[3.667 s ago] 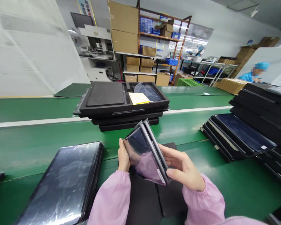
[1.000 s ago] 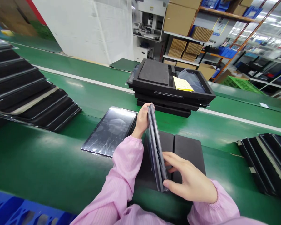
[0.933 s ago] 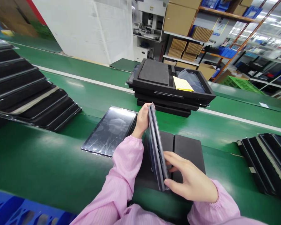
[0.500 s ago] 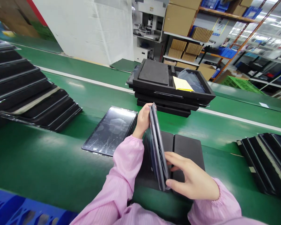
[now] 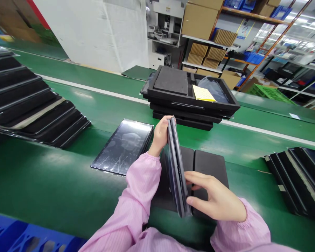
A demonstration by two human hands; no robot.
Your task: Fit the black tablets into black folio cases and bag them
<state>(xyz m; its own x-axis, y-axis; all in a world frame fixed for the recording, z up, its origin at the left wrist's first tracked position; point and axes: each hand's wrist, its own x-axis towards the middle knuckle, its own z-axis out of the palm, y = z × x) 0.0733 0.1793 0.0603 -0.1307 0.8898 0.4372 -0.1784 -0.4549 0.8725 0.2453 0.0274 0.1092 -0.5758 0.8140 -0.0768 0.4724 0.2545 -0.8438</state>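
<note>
My left hand (image 5: 161,134) grips the far upper end of a pair of tablets (image 5: 177,168) in clear film, standing on edge and slightly tilted, with a narrow gap between them. My right hand (image 5: 215,197) is at their right side near the lower end, fingers apart and half extended, its tips at or against the film; firm contact cannot be made out. Beneath them lies an opened black folding cover (image 5: 211,168), partly hidden by the tablets. To the left, a film-wrapped tablet (image 5: 127,145) lies screen up on another flat item.
Black foam trays (image 5: 168,82) are stacked ahead, with a yellow note (image 5: 203,93) on top. Rows of overlapping black covers lie left (image 5: 42,105) and right (image 5: 296,178) on the green belt (image 5: 55,189). A blue crate (image 5: 36,234) stands at the near left edge.
The tablets' lower end has shifted very slightly toward me. Both hands stay almost where they were, and the view has moved a little.
</note>
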